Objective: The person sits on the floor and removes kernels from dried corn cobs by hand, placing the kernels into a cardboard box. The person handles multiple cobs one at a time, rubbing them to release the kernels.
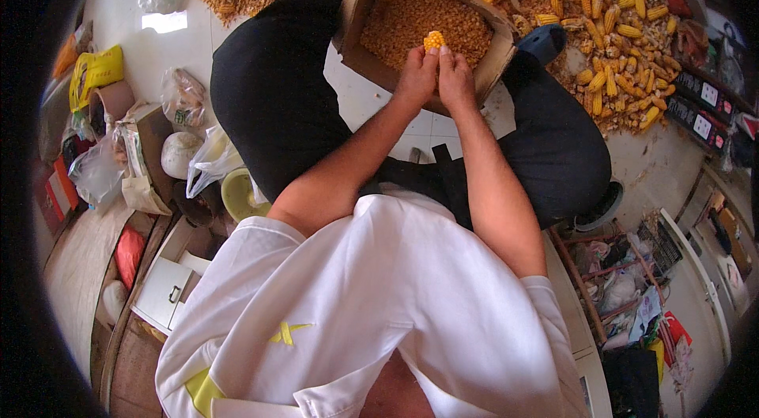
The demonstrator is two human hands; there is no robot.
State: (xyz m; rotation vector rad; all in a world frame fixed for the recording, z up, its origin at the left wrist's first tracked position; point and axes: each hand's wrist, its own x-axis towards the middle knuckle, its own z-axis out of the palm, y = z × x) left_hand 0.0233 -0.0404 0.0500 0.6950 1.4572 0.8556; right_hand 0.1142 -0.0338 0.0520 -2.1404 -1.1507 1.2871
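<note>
A yellow ear of corn [434, 40] points away from me between my two hands, its kernel-covered tip showing past the thumbs. My left hand [418, 75] grips it from the left side. From the right, my right hand [455, 75] closes on the same ear, the thumbs side by side. The rest of the ear is hidden by the fingers. Both hands are over the near side of an open cardboard box [501, 41] between my legs. Loose corn kernels [409, 8] cover the bottom of the box.
A heap of corn ears [611, 32] with cobs and chaff spreads beyond the box. Plastic bags [182, 95], a pale green basin [239, 192] and a cardboard carton [155, 145] stand at left. Stacked black boxes [699, 115] and a cluttered rack [616, 275] line the right.
</note>
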